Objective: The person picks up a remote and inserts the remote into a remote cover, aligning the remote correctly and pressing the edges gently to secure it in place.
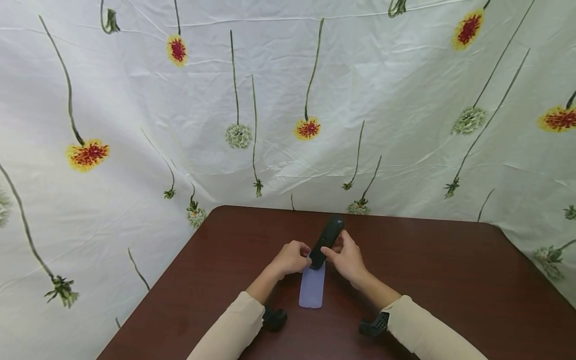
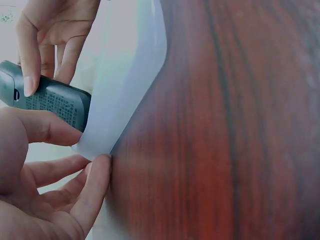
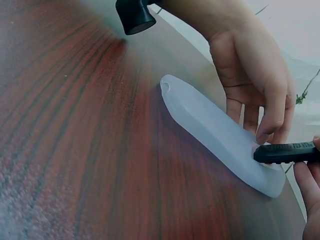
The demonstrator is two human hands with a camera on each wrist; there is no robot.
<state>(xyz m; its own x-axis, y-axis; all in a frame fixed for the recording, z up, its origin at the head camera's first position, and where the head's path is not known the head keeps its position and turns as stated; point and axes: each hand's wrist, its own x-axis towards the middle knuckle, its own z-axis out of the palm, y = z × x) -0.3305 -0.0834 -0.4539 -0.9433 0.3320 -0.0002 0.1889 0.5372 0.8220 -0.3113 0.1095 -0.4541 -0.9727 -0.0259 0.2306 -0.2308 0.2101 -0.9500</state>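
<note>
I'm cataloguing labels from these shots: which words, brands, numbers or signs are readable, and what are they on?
None can be read.
Dark device: rows of small print in the left wrist view, too blurred to read; faint marks in the right wrist view, likewise illegible.
Pale cover: no text visible.

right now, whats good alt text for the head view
A right hand holds a long black remote-like device at the far end of a slim translucent lavender sleeve, which the left hand pinches, over a dark reddish-brown table; white flower-printed cloth hangs behind.
</note>
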